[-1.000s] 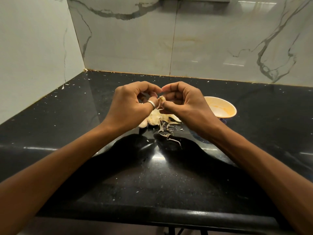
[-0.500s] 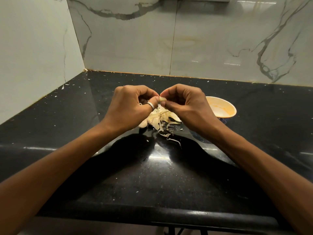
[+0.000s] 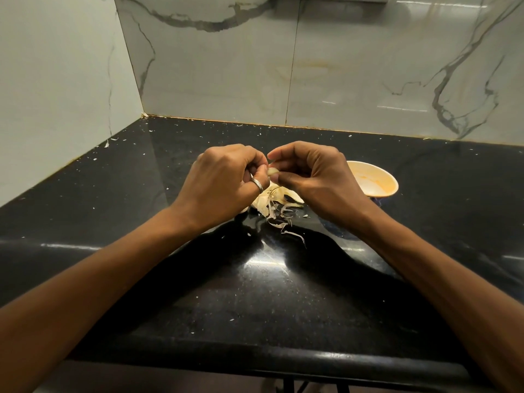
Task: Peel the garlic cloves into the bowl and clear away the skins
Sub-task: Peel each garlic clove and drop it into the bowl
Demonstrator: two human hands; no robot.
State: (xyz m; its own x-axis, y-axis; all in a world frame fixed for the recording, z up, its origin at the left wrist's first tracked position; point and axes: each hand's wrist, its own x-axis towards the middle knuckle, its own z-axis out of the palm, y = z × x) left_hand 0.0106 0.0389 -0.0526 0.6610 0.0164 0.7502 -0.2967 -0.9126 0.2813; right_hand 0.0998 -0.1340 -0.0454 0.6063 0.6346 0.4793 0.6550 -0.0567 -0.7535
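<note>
Both hands meet above the black counter (image 3: 255,293). My left hand (image 3: 224,182), a ring on its thumb, and my right hand (image 3: 314,177) pinch one small pale garlic clove (image 3: 272,171) between their fingertips. Below them lies a heap of pale garlic skins (image 3: 276,202), with thin strips trailing toward me. A cream bowl (image 3: 377,180) stands on the counter just right of my right hand; its left part is hidden behind that hand.
Marble-patterned wall tiles close off the back and left sides, meeting in a corner (image 3: 144,114). Tiny skin flecks are scattered across the counter. The counter's front edge (image 3: 255,361) runs below my forearms.
The hands have shifted slightly and turned the clove between their fingertips; the right fingers have opened a little above it. The skin heap and bowl stay where they were.
</note>
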